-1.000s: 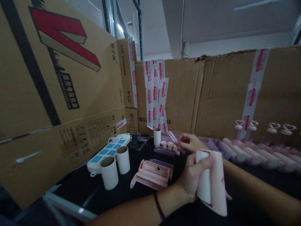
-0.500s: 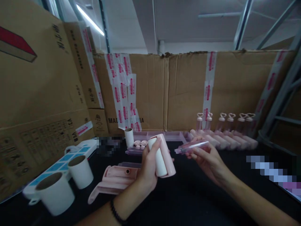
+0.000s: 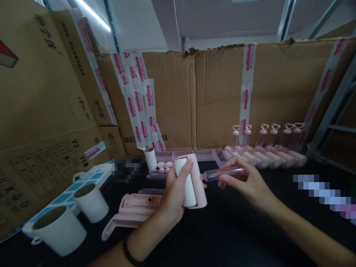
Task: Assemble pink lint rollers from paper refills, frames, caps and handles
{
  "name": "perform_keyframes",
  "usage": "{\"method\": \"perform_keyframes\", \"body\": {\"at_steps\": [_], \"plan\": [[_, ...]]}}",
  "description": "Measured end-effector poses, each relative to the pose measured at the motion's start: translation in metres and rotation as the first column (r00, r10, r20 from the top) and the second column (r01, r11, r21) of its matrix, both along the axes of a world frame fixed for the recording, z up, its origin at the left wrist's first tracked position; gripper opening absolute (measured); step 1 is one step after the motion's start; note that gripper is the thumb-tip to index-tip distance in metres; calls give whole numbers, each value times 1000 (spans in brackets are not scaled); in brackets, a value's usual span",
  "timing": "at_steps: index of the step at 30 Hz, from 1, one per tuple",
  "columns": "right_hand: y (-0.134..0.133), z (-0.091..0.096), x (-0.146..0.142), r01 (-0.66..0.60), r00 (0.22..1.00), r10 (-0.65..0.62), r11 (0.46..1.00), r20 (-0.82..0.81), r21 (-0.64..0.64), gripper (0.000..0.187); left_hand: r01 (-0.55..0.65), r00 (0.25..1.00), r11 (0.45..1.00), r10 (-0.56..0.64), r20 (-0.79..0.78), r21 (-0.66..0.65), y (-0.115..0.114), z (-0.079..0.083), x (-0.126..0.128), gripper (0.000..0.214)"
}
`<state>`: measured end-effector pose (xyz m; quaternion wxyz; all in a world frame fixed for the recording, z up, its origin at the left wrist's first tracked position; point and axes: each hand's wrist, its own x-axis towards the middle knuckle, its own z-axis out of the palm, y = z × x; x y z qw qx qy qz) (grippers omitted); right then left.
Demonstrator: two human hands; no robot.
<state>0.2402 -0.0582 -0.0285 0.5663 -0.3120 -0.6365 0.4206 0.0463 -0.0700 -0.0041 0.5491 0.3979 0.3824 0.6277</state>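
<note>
The right hand point(image 3: 247, 181) pinches a translucent purple handle point(image 3: 215, 174), its tip at the pink roller casing point(image 3: 199, 185) — seated or not, I cannot tell — which the left hand point(image 3: 174, 193) clasps with its white roll point(image 3: 190, 191). This one looks unfinished (six heart-topped rollers point(image 3: 260, 159) behind seem complete).

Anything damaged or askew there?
The back cardboard wall looks worn: its top edge is ragged near the middle. Neither the pink holder in the left hand nor the tube in the right hand looks damaged.
</note>
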Motion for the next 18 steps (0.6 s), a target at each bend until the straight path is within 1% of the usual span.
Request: {"method": "perform_keyframes", "body": {"at_steps": [5,9,13,17,18], "plan": [[-3,3,6,145,974,-160,984,158,104,29,79,997,997,-79,-4,-19,-2,-1,-1,46],[-5,1,6,196,945,-234,965,229,176,30,121,993,993,-121,7,-7,-3,-3,-2,40],[-7,-10,10,232,928,-284,947,241,223,31,176,983,984,-173,66,-34,-5,-5,-3,42],[-8,-24,12,298,898,-368,911,239,283,32,236,966,970,-227,128,-61,-6,-7,-6,42],[-8,-26,12,331,884,-404,896,234,298,32,245,962,967,-234,140,-71,-6,-8,-7,42]]}}
